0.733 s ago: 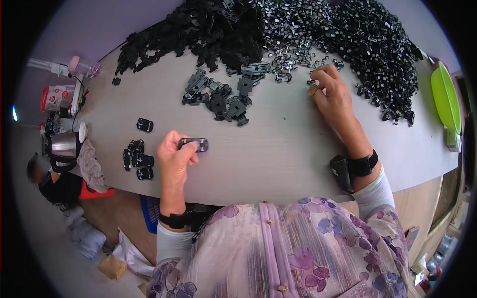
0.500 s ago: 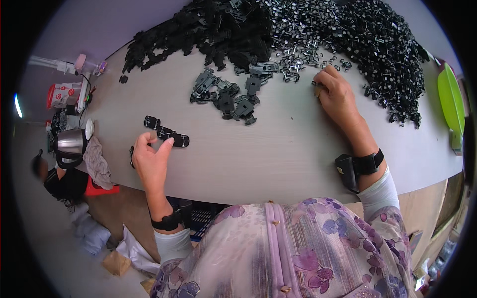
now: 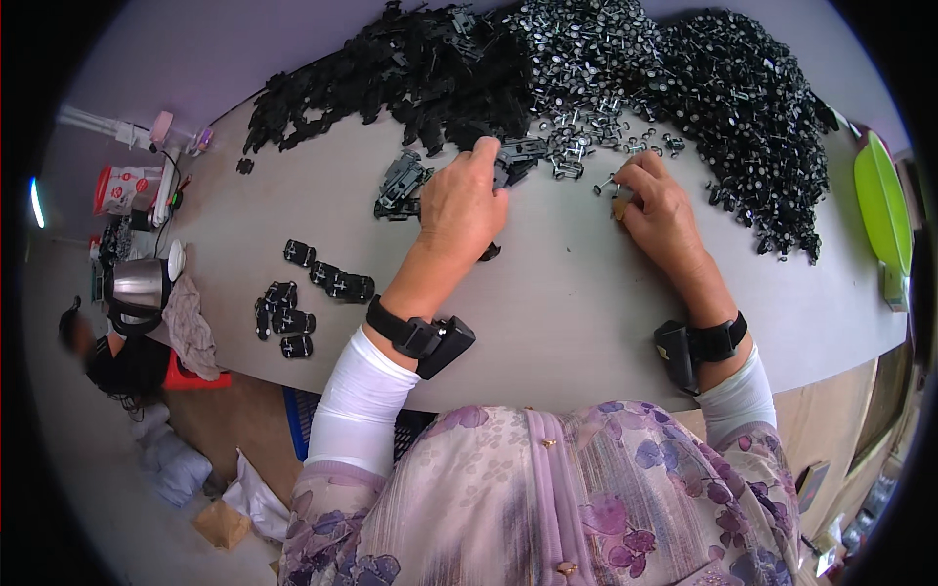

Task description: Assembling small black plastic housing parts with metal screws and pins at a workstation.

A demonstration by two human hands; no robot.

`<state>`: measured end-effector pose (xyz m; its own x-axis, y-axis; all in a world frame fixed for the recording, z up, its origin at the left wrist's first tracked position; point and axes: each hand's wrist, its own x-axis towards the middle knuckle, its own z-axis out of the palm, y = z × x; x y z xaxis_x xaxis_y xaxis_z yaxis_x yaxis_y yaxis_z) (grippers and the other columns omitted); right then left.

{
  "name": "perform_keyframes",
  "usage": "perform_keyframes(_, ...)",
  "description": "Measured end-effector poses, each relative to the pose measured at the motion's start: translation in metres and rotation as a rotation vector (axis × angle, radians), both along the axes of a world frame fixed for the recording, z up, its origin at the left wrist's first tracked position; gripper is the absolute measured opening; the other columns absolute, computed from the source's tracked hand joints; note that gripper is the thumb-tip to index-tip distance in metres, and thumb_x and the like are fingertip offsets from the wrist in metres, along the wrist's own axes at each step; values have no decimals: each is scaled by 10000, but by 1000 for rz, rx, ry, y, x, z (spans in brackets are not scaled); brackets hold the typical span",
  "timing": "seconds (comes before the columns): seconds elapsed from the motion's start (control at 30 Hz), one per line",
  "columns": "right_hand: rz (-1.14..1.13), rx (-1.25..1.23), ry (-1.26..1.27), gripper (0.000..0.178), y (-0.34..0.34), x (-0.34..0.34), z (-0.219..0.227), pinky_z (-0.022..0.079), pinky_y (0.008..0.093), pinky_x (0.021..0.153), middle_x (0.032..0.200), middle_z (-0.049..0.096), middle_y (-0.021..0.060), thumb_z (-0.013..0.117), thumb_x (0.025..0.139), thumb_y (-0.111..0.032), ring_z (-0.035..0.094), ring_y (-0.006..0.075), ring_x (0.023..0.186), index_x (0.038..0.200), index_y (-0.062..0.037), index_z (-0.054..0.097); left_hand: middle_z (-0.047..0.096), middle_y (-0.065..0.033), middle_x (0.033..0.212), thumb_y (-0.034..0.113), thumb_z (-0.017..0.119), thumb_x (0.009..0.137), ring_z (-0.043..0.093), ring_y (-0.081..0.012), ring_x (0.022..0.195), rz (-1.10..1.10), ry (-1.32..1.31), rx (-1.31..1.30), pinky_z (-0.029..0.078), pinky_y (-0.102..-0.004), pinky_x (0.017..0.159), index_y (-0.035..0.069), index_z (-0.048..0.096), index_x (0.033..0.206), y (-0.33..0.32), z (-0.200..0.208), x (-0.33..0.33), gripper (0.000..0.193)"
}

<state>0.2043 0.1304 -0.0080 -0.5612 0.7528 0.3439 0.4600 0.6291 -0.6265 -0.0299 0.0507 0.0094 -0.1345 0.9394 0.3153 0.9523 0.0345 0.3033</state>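
Observation:
My right hand (image 3: 660, 200) is closed, its fingertips pinching a small wheel axle (image 3: 605, 185) with a silver rod; a tan patch shows at its fingers. My left hand (image 3: 461, 205) is over the small group of dark grey toy car chassis (image 3: 399, 186), back of the hand up and fingers bent downward. Its fingertips are hidden, so any grip there cannot be seen. A grey chassis (image 3: 524, 150) lies just beyond its index finger. Several small black chassis fitted with axles (image 3: 293, 321) lie on the table at the left, apart from both hands.
A heap of black chassis (image 3: 391, 78) runs along the back of the pale table (image 3: 547, 332). Beside it are piles of silvery wheel axles (image 3: 586, 49) and black wheels (image 3: 752, 107). A green basin (image 3: 882, 205) stands far right, a metal kettle (image 3: 137, 283) and cloth (image 3: 191, 322) far left.
My left hand has moved right and away from me, from the wheeled chassis to the grey chassis group. My right hand has shifted slightly nearer, and an axle now shows at its fingertips.

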Motion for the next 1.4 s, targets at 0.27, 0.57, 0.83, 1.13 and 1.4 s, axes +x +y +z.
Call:
perform_keyframes(0.27,-16,25,-34,220,2,3,1,486,385,678,931,571,110,636,715,10,597,299,756,933,5,608,639,-28,731,-67,602,800,582,-84,609,11,-901,158,483,-243,581,9,626,1121,-15,12,-4,331)
perform_keyframes(0.57,361,-412,389,195,-40,-10,33,498,252,668,933,558,55,664,738,20,596,121,769,923,-2,606,637,-37,897,-9,595,863,616,-91,774,-170,-1815,-217,536,-253,714,18,602,1056,-35,2,30,196)
perform_keyframes(0.83,200,-652,559,382,-56,-17,24,512,254,694,976,553,55,651,760,34,589,108,791,1125,-17,554,622,-74,1041,-56,537,853,623,-116,934,-324,-1410,-220,529,-273,835,-24,497,1239,-40,7,48,389)
perform_keyframes(1.13,211,-609,453,406,-53,-16,16,496,247,661,920,584,37,648,769,37,580,90,753,1154,-25,538,660,-123,956,-10,567,820,669,-161,842,-315,-1350,-203,553,-277,725,-57,550,1153,-41,4,47,337)
perform_keyframes(1.4,395,-430,320,284,-42,-7,40,489,267,671,941,586,57,645,727,54,600,123,769,1000,-16,613,665,-101,913,17,554,869,649,-131,686,-147,-1765,-421,520,-240,608,-44,598,1071,-37,-1,32,215)
